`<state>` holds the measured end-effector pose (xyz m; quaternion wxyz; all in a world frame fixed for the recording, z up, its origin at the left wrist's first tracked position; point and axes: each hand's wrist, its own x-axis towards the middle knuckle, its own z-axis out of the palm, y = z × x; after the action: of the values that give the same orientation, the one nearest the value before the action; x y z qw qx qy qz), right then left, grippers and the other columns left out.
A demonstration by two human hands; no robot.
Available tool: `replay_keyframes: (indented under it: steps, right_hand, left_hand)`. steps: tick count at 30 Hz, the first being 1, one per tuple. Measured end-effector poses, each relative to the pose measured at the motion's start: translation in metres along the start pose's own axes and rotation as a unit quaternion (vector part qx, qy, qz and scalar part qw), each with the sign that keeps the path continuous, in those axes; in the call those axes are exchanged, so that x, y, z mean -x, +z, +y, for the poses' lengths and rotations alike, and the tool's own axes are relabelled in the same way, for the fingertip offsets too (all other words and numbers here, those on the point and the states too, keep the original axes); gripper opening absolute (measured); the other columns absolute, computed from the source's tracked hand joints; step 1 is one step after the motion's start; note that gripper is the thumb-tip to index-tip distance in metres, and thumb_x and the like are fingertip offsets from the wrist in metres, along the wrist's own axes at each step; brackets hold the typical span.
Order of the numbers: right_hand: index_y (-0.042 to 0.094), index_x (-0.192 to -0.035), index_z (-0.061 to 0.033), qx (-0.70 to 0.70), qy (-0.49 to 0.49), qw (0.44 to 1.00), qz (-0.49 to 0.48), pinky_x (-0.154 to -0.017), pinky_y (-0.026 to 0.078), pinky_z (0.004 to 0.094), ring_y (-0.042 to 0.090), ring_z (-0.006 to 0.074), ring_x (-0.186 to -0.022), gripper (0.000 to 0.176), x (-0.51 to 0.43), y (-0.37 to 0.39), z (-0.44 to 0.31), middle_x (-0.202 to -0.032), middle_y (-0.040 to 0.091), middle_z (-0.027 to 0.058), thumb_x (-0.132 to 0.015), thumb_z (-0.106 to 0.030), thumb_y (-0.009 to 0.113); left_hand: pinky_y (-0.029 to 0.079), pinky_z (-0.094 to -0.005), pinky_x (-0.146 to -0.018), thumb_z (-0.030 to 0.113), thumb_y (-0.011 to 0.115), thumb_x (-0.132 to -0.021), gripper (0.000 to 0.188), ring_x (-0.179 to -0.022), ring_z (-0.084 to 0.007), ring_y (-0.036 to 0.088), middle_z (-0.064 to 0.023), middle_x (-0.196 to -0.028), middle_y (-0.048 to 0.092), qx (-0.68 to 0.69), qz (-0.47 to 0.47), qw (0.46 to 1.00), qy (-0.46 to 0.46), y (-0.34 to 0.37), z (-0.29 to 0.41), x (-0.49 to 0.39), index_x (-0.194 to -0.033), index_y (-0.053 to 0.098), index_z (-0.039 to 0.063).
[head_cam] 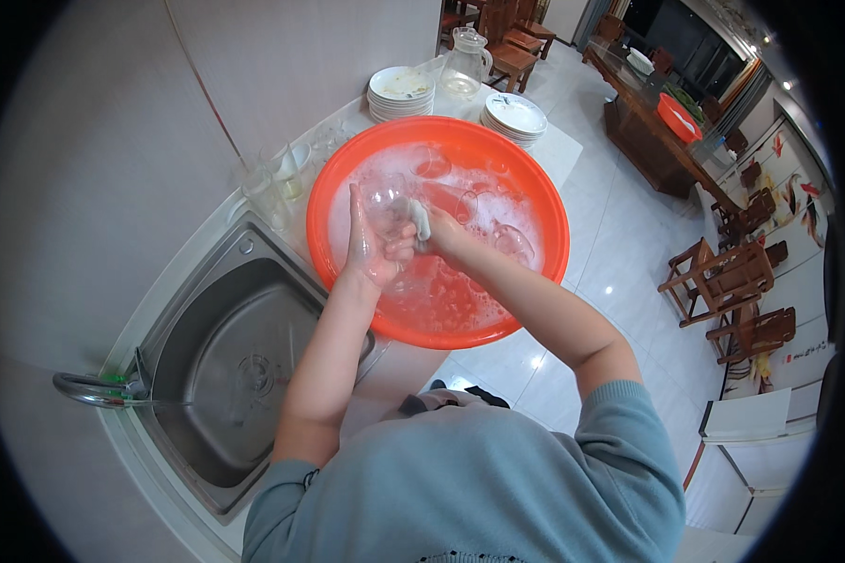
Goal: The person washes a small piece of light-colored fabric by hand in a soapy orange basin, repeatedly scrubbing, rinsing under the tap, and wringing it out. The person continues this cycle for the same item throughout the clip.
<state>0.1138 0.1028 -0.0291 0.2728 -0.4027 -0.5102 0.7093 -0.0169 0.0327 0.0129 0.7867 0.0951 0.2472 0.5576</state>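
Note:
Over a large orange plastic basin [322,262] of foamy water, my left hand [380,246] holds a clear glass vessel [384,193], its bowl tilted away from me. My right hand [440,229] grips a pale wet cloth [420,219] against the glass's near side; some of its fingers are hidden. In the suds lie several more clear glasses, among them one at the back [431,162], one right of my hands [465,205] and one near the right wall [512,241].
Left of the basin is a stainless steel sink [253,373] with a chrome faucet [98,389]. Behind stand two stacks of white plates [401,84] [515,114] and a glass pitcher [463,63]. Drinking glasses [290,176] line the counter by the wall. Wooden chairs [729,281] stand farther right.

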Motion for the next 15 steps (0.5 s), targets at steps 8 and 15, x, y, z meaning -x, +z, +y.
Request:
replay_keyframes:
  steps: [8, 15]
  right_hand:
    - [0.061, -0.094, -0.0021, 0.662, -0.151, 0.719, -0.147, -0.071, 0.047, 0.0403, 0.06, 0.0312, -0.08, 0.027, 0.093, -0.004, 0.013, -0.089, 0.062, 0.0213, -0.083, -0.024, 0.049]
    - [0.057, -0.089, -0.0037, 0.391, -0.2, 0.898, 0.022, -0.068, 0.047, 0.0373, 0.059, 0.0294, -0.086, 0.024, 0.121, 0.021, -0.045, -0.091, 0.057, 0.0162, -0.07, -0.014, 0.068]
  left_hand:
    - [0.04, -0.0162, -0.048, 0.027, 0.062, -0.084, 0.023, -0.059, -0.0103, 0.051, -0.0038, -0.068, 0.052, 0.019, 0.087, 0.993, 0.081, -0.028, -0.005, -0.029, -0.081, 0.053, 0.006]
    - [0.044, -0.0218, -0.051, 0.052, 0.053, -0.084, 0.043, -0.063, -0.0115, 0.057, 0.004, -0.056, 0.047, -0.117, 0.062, 0.991, 0.026, -0.012, -0.007, -0.017, -0.063, 0.044, 0.016]
